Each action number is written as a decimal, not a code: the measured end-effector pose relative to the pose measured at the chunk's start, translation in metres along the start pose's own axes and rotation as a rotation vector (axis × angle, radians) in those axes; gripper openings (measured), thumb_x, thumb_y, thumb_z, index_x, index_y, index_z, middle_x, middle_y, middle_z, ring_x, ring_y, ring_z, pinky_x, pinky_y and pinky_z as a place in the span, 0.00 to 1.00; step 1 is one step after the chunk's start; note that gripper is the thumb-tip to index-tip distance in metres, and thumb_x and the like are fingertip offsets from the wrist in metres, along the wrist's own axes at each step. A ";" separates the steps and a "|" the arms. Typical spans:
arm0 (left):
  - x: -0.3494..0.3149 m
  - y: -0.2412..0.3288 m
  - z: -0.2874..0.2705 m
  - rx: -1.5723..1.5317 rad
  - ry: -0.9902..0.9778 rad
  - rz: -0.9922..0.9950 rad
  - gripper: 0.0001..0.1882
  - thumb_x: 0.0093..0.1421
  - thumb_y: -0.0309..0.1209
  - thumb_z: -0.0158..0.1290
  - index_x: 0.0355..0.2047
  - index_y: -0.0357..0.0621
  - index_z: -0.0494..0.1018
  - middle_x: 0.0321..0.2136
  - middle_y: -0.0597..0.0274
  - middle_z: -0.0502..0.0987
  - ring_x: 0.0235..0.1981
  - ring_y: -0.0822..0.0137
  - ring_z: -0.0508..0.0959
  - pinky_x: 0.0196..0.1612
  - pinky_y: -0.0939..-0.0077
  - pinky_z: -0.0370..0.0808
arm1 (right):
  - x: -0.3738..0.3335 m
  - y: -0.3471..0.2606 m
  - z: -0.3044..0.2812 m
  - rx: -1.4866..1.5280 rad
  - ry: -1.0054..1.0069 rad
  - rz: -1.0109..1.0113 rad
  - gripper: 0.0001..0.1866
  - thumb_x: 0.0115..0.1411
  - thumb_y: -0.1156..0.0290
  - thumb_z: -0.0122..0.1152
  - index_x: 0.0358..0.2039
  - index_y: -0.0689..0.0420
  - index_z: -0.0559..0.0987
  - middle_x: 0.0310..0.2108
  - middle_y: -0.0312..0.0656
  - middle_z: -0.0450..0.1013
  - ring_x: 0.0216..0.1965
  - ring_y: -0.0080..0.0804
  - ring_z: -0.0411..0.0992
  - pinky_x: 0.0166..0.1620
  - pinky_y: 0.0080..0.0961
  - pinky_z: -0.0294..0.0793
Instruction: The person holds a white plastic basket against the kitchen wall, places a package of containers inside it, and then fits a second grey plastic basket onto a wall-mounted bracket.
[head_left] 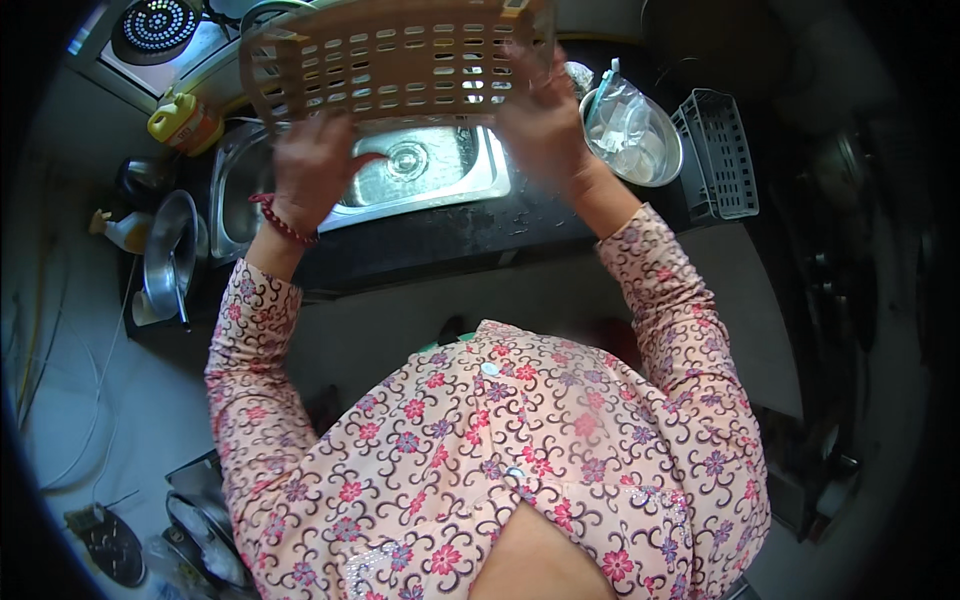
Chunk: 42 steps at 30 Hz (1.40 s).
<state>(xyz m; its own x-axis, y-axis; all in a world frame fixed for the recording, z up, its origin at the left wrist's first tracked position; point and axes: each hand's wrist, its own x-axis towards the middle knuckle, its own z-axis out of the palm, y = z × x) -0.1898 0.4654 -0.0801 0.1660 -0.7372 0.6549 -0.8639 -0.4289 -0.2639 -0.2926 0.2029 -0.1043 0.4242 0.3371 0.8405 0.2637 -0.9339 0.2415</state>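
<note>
A brown plastic basket with rows of slots (395,75) is held up over the sink, its slotted face turned toward me. My left hand (312,168) grips its lower left edge, the thumb sticking out to the right below it. At the basket's right end, my right hand (545,120) is closed on the side and somewhat smeared by motion. Beneath the basket lies the steel sink (470,195), its round drain showing between my hands. Whatever the basket may hold is hidden from this side.
Right of the sink stands a metal bowl (672,160) with clear plastic bags in it, beside a grey slotted basket (735,160). To the left are a yellow jug (187,122), a steel pan (160,255) and a spray bottle (125,232). The dark counter edge (420,250) runs before me.
</note>
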 end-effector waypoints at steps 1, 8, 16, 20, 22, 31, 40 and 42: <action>-0.009 -0.003 0.007 -0.040 -0.202 0.045 0.15 0.52 0.38 0.59 0.31 0.42 0.69 0.32 0.57 0.74 0.30 0.57 0.76 0.30 0.70 0.73 | -0.012 -0.001 0.017 0.161 -0.213 0.068 0.12 0.47 0.65 0.65 0.16 0.54 0.73 0.27 0.42 0.75 0.48 0.39 0.69 0.52 0.43 0.66; -0.035 0.013 -0.004 -0.065 -0.268 -0.102 0.02 0.51 0.24 0.52 0.24 0.44 0.69 0.23 0.58 0.74 0.30 0.59 0.76 0.33 0.68 0.72 | -0.039 -0.037 0.022 0.370 -0.086 0.139 0.10 0.46 0.70 0.62 0.15 0.54 0.69 0.20 0.37 0.69 0.35 0.35 0.68 0.45 0.35 0.70; -0.020 0.001 -0.015 0.026 -0.498 -0.116 0.02 0.51 0.27 0.53 0.23 0.47 0.71 0.24 0.60 0.77 0.28 0.61 0.78 0.33 0.68 0.72 | -0.049 -0.039 0.037 0.412 -0.271 0.166 0.07 0.48 0.70 0.63 0.19 0.55 0.73 0.20 0.39 0.69 0.32 0.37 0.70 0.36 0.31 0.73; -0.021 0.020 -0.005 -0.010 -0.321 -0.174 0.02 0.51 0.28 0.53 0.23 0.46 0.71 0.22 0.60 0.75 0.27 0.57 0.77 0.31 0.66 0.72 | -0.043 -0.043 0.012 0.161 -0.212 0.170 0.04 0.48 0.73 0.61 0.20 0.55 0.75 0.20 0.41 0.69 0.29 0.38 0.69 0.37 0.32 0.70; -0.008 -0.016 0.005 -0.154 -0.692 -0.187 0.05 0.51 0.30 0.54 0.23 0.44 0.71 0.21 0.56 0.75 0.24 0.51 0.77 0.26 0.59 0.72 | -0.047 -0.023 0.038 0.636 -0.452 0.276 0.05 0.49 0.69 0.61 0.22 0.54 0.75 0.21 0.41 0.70 0.29 0.40 0.69 0.33 0.35 0.71; -0.016 0.040 -0.030 -0.153 -0.469 -0.198 0.07 0.51 0.32 0.57 0.24 0.45 0.71 0.23 0.64 0.74 0.28 0.61 0.75 0.34 0.68 0.70 | -0.058 -0.044 -0.026 0.519 -0.247 0.297 0.12 0.43 0.72 0.66 0.17 0.54 0.69 0.19 0.35 0.66 0.29 0.35 0.67 0.32 0.30 0.65; -0.029 0.075 -0.020 -0.319 -0.321 -0.264 0.08 0.50 0.31 0.59 0.27 0.42 0.72 0.23 0.60 0.74 0.26 0.58 0.73 0.33 0.68 0.69 | -0.056 -0.032 -0.076 0.468 -0.327 0.274 0.10 0.42 0.70 0.67 0.20 0.53 0.72 0.21 0.33 0.67 0.31 0.32 0.67 0.37 0.31 0.64; -0.030 0.073 -0.016 -0.332 -0.333 -0.255 0.09 0.50 0.32 0.59 0.27 0.42 0.72 0.23 0.60 0.74 0.26 0.58 0.73 0.33 0.67 0.69 | -0.056 -0.030 -0.082 0.454 -0.359 0.271 0.10 0.44 0.69 0.66 0.19 0.53 0.72 0.21 0.33 0.67 0.31 0.33 0.66 0.36 0.31 0.64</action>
<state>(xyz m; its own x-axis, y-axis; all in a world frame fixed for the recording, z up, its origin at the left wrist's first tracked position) -0.2660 0.4648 -0.1079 0.4853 -0.7804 0.3944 -0.8716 -0.4675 0.1476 -0.3949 0.2027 -0.1187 0.7705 0.1888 0.6088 0.4139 -0.8746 -0.2525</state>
